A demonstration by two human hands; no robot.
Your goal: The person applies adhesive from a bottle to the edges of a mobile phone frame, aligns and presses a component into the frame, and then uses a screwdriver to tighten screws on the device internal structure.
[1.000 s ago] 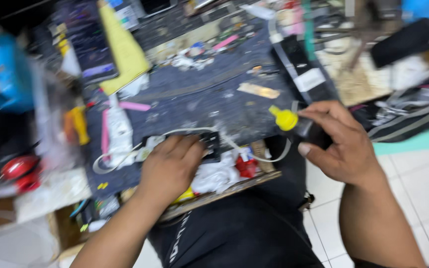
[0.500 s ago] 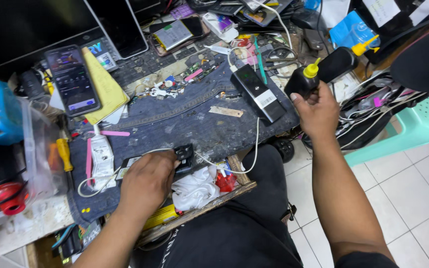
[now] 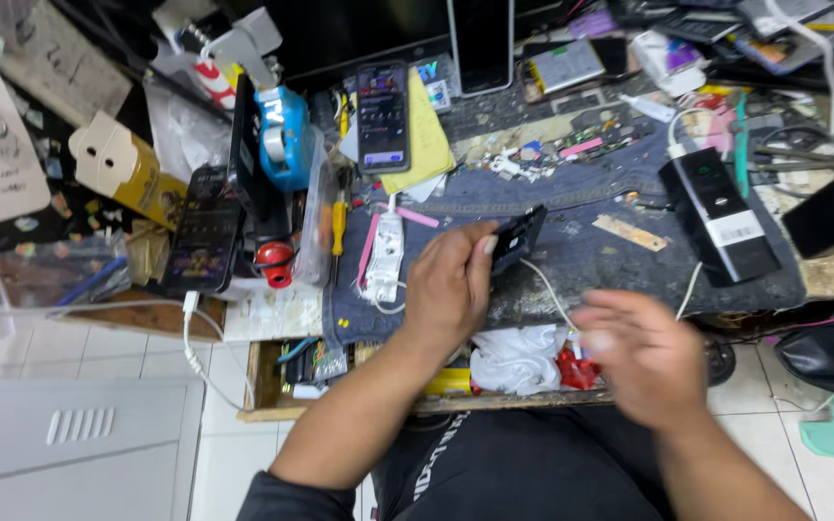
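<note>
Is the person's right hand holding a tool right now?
No, the right hand hangs empty and blurred above the bench edge, while the left hand grips a small black part trailing a white cable.

Single view, head-worn camera: looks steeply down from above the seated person onto the cluttered workbench and lap, at arm's length. Both forearms enter from the bottom edge; tiled floor shows lower left and right.

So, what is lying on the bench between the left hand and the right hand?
In the head view, a crumpled white cloth lies between the left hand and the blurred right hand, with a thin white cable running across the gap.
</note>
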